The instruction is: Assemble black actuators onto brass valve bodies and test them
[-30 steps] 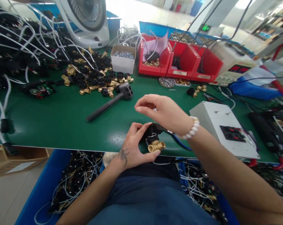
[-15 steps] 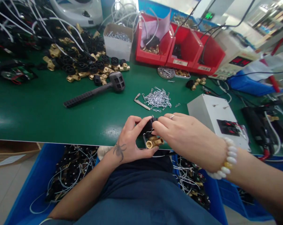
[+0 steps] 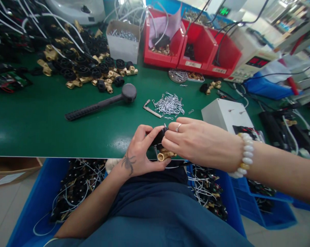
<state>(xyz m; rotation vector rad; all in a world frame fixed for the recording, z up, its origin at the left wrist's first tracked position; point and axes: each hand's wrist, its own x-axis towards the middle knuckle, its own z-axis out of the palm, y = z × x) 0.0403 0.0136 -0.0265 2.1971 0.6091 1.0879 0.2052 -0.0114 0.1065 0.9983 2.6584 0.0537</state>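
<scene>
Between my two hands, at the bench's front edge, is a brass valve fitting (image 3: 163, 156) with a black plastic body (image 3: 158, 138) on top. My left hand (image 3: 139, 151) is closed around it, thumb below near the brass and fingers on the black part. A thin metal bit sticks up by the fingertips. My right hand (image 3: 193, 140) presses bent fingers against the black part's right side; whatever its fingertips pinch is hidden. Just beyond lies a pile of silver spring clips (image 3: 169, 104) beside an L-shaped metal piece (image 3: 152, 110).
A black mallet (image 3: 98, 106) lies to the left, before a heap of brass-and-black fittings (image 3: 83, 68). Behind stand a white box of pins (image 3: 122, 46) and red bins (image 3: 162, 61). A grey box (image 3: 219, 113) is at right. Blue crates (image 3: 34, 209) hold wired parts below.
My right hand has turned flatter and covers more of the brass fitting. The mallet's head now shows a smooth round face instead of a ribbed one. The view has shifted slightly.
</scene>
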